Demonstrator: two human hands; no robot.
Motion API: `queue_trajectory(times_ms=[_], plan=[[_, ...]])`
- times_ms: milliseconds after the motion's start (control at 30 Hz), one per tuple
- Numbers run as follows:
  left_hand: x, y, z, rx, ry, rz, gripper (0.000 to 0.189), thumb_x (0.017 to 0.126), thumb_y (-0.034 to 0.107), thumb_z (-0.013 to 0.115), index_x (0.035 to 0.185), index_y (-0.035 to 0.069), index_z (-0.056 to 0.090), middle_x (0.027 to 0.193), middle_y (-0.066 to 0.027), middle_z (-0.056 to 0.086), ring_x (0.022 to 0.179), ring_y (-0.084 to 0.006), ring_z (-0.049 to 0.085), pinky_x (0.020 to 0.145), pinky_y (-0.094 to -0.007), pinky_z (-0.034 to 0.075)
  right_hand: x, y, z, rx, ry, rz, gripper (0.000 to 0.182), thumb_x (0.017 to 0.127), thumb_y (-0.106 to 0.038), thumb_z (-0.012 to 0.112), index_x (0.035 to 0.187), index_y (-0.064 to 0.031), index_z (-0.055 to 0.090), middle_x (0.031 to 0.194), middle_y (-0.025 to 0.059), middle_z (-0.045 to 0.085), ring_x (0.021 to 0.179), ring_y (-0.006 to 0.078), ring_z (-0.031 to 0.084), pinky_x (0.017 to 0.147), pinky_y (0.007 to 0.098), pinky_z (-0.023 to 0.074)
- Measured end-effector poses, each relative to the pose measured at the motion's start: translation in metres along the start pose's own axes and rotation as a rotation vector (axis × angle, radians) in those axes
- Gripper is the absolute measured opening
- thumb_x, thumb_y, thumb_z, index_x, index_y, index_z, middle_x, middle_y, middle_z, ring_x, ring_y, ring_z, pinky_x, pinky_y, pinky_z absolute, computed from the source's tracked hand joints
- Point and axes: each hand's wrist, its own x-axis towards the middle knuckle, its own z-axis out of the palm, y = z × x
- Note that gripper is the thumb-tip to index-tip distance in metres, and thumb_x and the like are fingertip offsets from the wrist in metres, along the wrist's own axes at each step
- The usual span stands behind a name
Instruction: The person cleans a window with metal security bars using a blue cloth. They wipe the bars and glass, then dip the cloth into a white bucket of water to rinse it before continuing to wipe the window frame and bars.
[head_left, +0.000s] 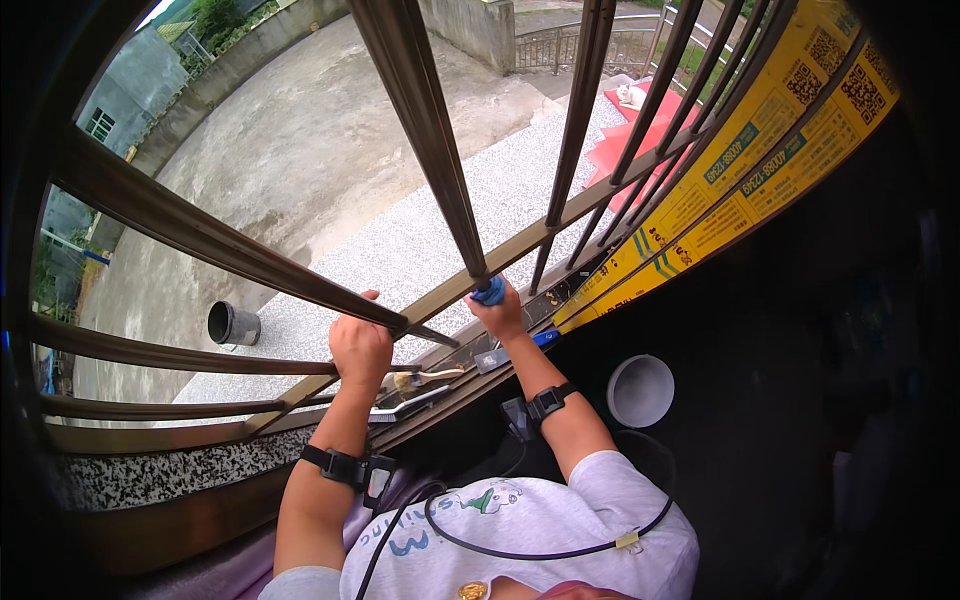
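A metal window grille spans the view, its long bars joined by a flat horizontal crossbar (517, 251). My left hand (361, 351) is wrapped around that crossbar, between two of the bars. My right hand (499, 311) pinches a blue cloth (489, 291) against a thick vertical bar (427, 127), just under where it meets the crossbar; its fingertips are partly hidden. Below my hands, the window track holds a scraper (493, 360) with a blue handle, a wooden-handled brush (409, 381) and a white brush (386, 414).
To the right, a yellow printed sheet (675, 232) covers the window panel. A white bucket (640, 391) stands inside by my right arm. Outside are a dark bucket (235, 326) on the speckled ledge and a white cat (631, 96) on red mats (637, 142). A black cable (517, 555) crosses my chest.
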Motion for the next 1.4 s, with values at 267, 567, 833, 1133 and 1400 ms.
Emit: queue_trajectory(times_ms=[267, 567, 833, 1133, 1400], plan=[[0.002, -0.004, 0.001, 0.029, 0.021, 0.038, 0.021, 0.079, 0.015, 0.050, 0.094, 0.006, 0.061, 0.086, -0.0093, 0.064, 0.080, -0.0275, 0.058, 0.069, -0.0376, 0.041, -0.007, 0.012, 0.000, -0.040, 0.003, -0.086, 0.037, 0.068, -0.021, 0.071, 0.099, -0.0073, 0.054, 0.093, 0.0139, 0.056, 0.088, 0.0340, 0.054, 0.076, 0.0413, 0.0443], [-0.001, 0.002, -0.003, 0.028, 0.003, 0.018, 0.013, 0.076, 0.013, 0.052, 0.084, 0.008, 0.062, 0.091, -0.0043, 0.065, 0.077, -0.0250, 0.058, 0.070, -0.0373, 0.040, -0.023, -0.045, -0.052, 0.415, 0.528, 0.049, 0.029, 0.080, -0.017, 0.065, 0.101, 0.0003, 0.056, 0.089, 0.0071, 0.061, 0.078, 0.0181, 0.059, 0.072, 0.0318, 0.0477], [0.003, 0.014, -0.007, -0.003, 0.076, 0.052, 0.016, 0.074, 0.009, 0.055, 0.088, 0.006, 0.062, 0.075, -0.0053, 0.063, 0.073, -0.0245, 0.059, 0.073, -0.0357, 0.042, 0.075, -0.042, -0.052, -0.151, 0.678, -0.234, 0.032, 0.076, -0.014, 0.069, 0.099, -0.0016, 0.052, 0.087, 0.0084, 0.059, 0.079, 0.0198, 0.057, 0.075, 0.0297, 0.0441], [0.007, 0.017, -0.009, 0.020, 0.092, 0.084, 0.014, 0.077, 0.011, 0.054, 0.086, 0.006, 0.063, 0.081, -0.0065, 0.064, 0.077, -0.0248, 0.059, 0.072, -0.0373, 0.041, 0.055, 0.079, -0.040, -0.259, 0.535, 0.151, 0.025, 0.071, -0.016, 0.067, 0.084, -0.0052, 0.048, 0.073, 0.0105, 0.055, 0.070, 0.0289, 0.056, 0.067, 0.0365, 0.0448], [0.004, 0.008, -0.002, 0.060, 0.087, 0.048, 0.014, 0.078, 0.014, 0.053, 0.085, 0.007, 0.063, 0.087, -0.0049, 0.065, 0.079, -0.0235, 0.059, 0.070, -0.0357, 0.041, 0.078, -0.044, -0.052, 0.186, 0.606, -0.179, 0.039, 0.074, -0.019, 0.073, 0.101, 0.0023, 0.054, 0.092, 0.0058, 0.057, 0.083, 0.0137, 0.051, 0.079, 0.0278, 0.0427]])
